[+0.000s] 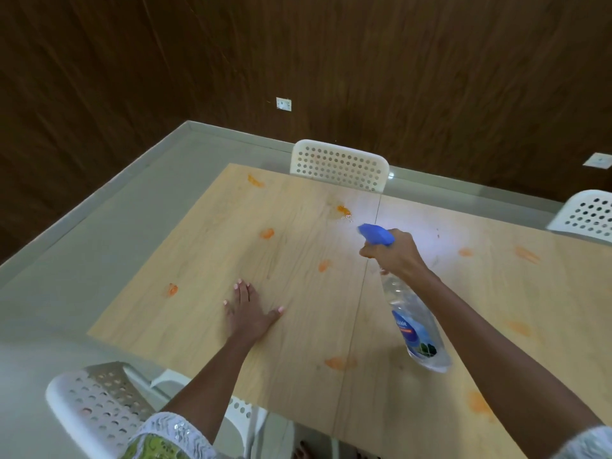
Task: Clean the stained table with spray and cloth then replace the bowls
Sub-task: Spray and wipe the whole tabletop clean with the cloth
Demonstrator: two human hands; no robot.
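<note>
A light wooden table [298, 326] carries several orange stains, among them one near its far edge [343, 211] with wet droplets on it and one at the centre [324, 265]. My right hand [395, 255] grips the neck of a clear spray bottle [418, 329] with a blue trigger head, held above the table with the nozzle pointing at the far stain. My left hand [249, 309] lies flat on the tabletop, fingers spread, holding nothing. No cloth or bowls are in view.
A white perforated chair [339, 165] stands at the table's far side, another [586, 215] at the far right, and a third [99, 409] at the near left. Brown wood-panel walls enclose the pale floor on the left and at the back.
</note>
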